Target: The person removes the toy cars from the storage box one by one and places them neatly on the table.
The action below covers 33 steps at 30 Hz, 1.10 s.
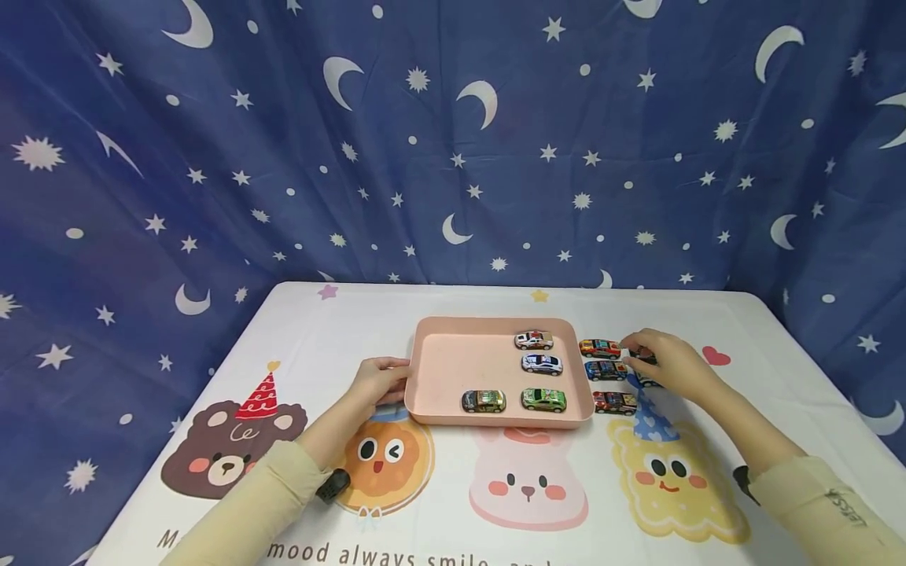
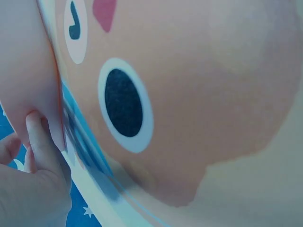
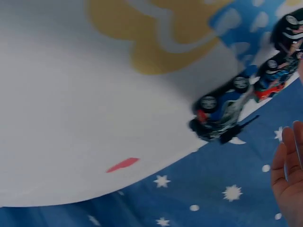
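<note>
Toward the right half of the tabletop, just outside the right wall of the pink tray (image 1: pixel 425 369), a small cluster of toy cars stands in two short columns. The dark car (image 1: pixel 642 358) in the outer column is the one in hand: the right hand (image 1: pixel 661 363) lies over it with fingers curled down onto it, pinching it, so that only its front end shows in the head view. Its long axis runs across the tabletop, left to right, parallel to the far edge, and it sits directly under the fingertips, with the wrist trailing toward the near right corner. The right wrist view shows a blue-and-black car (image 3: pixel 222 111) on its wheels by the tabletop edge; whether it is the same car cannot be told.

The inner column holds an orange car (image 1: pixel 598 347), a blue car (image 1: pixel 605 369) and a red car (image 1: pixel 614 402), all free of the hand. Inside the tray stand four more cars (image 1: pixel 541 364).

The left hand (image 1: pixel 378 381) grips the tray's left rim, thumb on top, well apart from the cluster. The right hand is plainly the nearer.
</note>
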Motion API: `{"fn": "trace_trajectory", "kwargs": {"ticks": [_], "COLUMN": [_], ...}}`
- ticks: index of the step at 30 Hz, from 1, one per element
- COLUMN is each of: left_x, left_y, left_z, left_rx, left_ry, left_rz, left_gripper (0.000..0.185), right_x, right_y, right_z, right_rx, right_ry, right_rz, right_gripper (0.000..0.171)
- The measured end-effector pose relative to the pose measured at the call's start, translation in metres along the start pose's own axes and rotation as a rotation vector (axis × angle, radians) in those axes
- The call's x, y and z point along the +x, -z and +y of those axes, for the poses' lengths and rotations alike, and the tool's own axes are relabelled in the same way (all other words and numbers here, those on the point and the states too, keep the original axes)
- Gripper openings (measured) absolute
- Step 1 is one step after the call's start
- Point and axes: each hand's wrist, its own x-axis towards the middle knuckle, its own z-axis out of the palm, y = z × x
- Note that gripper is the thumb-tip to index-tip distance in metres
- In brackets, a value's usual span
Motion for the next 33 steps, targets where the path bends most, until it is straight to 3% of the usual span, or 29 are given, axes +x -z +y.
{"fn": "trace_trajectory", "kwargs": {"ticks": [10,17,22,33], "left_x": [-0.002,-0.003,-0.003,0.001], "left_y": [0.006,0.006,0.005,0.007], "left_z": [0.003,0.001,-0.001,0.002], "left_rx": [0.034,0.041,0.062,0.062], "left_ry": [-0.023,-0.03,-0.029,-0.02], "left_rz": [-0.077,-0.088,-0.095,-0.113], "left_gripper": [0.039,0.042,0.043,0.042], "right_x": [0.015,0.02,0.022,0.03], "right_y": [-0.005,-0.012,-0.018,-0.029], "right_z": [-0.03,-0.048,-0.057,-0.089], "right_rx": [0.065,0.118,0.151,0.224], "right_ry": [0.074,0.095,0.09,0.04], "right_rz": [0.001,-0.006,-0.006,0.08], "right_gripper": [0.023,0.022,0.022,0.023]}}
